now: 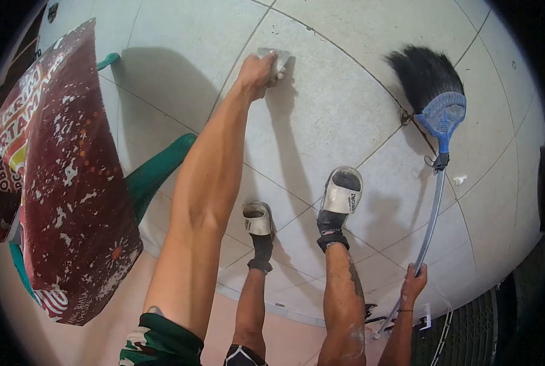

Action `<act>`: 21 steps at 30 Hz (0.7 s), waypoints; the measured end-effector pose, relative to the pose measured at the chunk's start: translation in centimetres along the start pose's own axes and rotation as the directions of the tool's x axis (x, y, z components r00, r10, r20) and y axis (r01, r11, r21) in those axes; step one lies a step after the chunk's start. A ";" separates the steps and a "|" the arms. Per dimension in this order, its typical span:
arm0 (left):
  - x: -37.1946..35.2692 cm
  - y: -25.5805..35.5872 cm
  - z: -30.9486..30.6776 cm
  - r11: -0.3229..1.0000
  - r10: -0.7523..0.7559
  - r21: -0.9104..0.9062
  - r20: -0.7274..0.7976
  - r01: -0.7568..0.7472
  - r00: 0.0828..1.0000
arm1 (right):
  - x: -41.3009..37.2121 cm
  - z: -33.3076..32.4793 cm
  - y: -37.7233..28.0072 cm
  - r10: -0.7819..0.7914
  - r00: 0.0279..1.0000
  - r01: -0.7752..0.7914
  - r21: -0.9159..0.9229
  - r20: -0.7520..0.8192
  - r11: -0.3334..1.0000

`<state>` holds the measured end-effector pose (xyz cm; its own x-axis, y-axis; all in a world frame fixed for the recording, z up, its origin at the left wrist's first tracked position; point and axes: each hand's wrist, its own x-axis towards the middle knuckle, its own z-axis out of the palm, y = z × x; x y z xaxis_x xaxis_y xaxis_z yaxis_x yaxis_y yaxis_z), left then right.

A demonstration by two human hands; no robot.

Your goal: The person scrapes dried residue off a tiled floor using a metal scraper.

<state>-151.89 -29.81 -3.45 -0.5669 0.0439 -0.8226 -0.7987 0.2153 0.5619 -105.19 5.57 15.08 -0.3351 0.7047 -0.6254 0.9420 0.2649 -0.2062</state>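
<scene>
My left hand reaches far out over the pale tiled floor and presses a small flat metal scraper against a tile. My right hand, low at the right, grips the thin metal handle of a broom. The broom's blue head and black bristles rest on the floor to the right of the scraper. My two feet in pale sandals and black socks stand between the hands.
A red printed board or tabletop, speckled with white, tilts at the left on green legs. A small white scrap lies on a tile near the broom handle. A metal grille shows at the bottom right.
</scene>
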 end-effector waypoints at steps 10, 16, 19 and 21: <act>1.7 1.0 1.8 0.981 -0.102 0.131 -0.274 0.142 0.956 | 1.7 -4.2 -2.3 0.041 0.997 -0.033 -0.110 0.070 0.993; 4.4 1.2 1.3 0.915 -0.150 0.316 -0.305 0.249 0.941 | 0.4 -2.9 -4.2 -0.006 0.997 0.018 -0.145 0.082 0.989; 2.9 2.2 1.9 0.914 -0.104 0.335 -0.349 0.227 0.931 | 0.1 -2.2 -4.4 0.047 0.993 -0.031 -0.151 0.104 0.988; 2.6 3.5 2.5 0.895 -0.114 0.366 -0.365 0.255 0.924 | -0.3 -1.8 -5.4 0.080 0.991 -0.064 -0.145 0.104 0.987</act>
<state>-155.63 -26.46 -3.81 -0.5068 -0.3401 -0.7921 -0.7855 0.5608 0.2617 -110.25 5.14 17.73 -0.2546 0.6512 -0.7149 0.9486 0.3117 -0.0540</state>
